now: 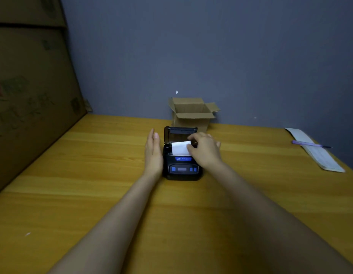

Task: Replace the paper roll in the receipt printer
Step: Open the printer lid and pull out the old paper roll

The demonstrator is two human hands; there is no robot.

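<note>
Right hand (204, 150) rests over the right side of the open receipt printer (181, 155), fingers curled down with the tips on or just at the right edge of the white paper (180, 148); whether they pinch the sheet or only press it I cannot tell. Left hand (152, 153) stands flat and open, fingers straight, edge-on against the printer's left side, holding nothing and seemingly steadying the body. The printer sits toward the far edge of the tabletop (92, 175), around the middle of its width, its lid (179, 133) hinged up at the back. The paper lies in the open bay with its loose end drawn toward the near edge, over the front lip; the roll's long axis would run left to right across the bay. The right hand is directly on it, so it is the one placed to straighten the strip before the lid comes down. An open cardboard box (193, 113) stands just behind the printer. A pen (310, 144) lies on a booklet (316, 151) near the right edge, well apart. Nothing blocks the lid.
</note>
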